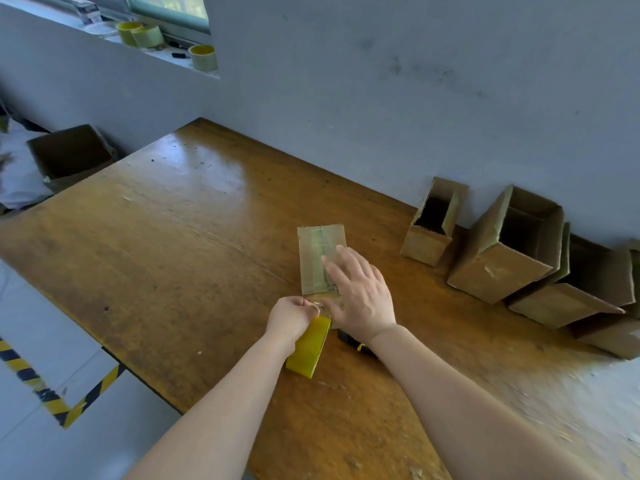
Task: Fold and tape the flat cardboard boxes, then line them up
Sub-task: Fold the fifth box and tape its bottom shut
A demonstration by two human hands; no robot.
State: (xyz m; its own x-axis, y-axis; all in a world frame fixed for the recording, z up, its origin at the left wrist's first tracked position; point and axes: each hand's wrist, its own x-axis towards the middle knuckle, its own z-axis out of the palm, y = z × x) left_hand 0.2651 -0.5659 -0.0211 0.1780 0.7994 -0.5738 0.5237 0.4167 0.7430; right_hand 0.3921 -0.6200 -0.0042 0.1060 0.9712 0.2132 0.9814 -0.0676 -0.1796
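Note:
A small cardboard box (pixel 313 258) stands on the wooden table (pixel 173 237), its upward face showing a strip of clear tape along the centre seam. My right hand (pixel 360 292) lies flat on that face with straight fingers pressing on the tape. My left hand (pixel 294 315) grips a yellow tape roll (pixel 310 349) at the box's near edge, where the tape runs from the roll to the box. Against the wall at the right, three folded boxes stand in a row with open tops: a small one (pixel 429 233), a bigger one (pixel 502 258) and a third one (pixel 581 292).
A dark tool with a yellow mark (pixel 356 344) lies on the table under my right wrist. An open carton (pixel 69 155) sits on the floor beyond the table's left end. Spare tape rolls (pixel 147 36) stand on the window sill. Hazard-striped tape (pixel 52 400) marks the floor.

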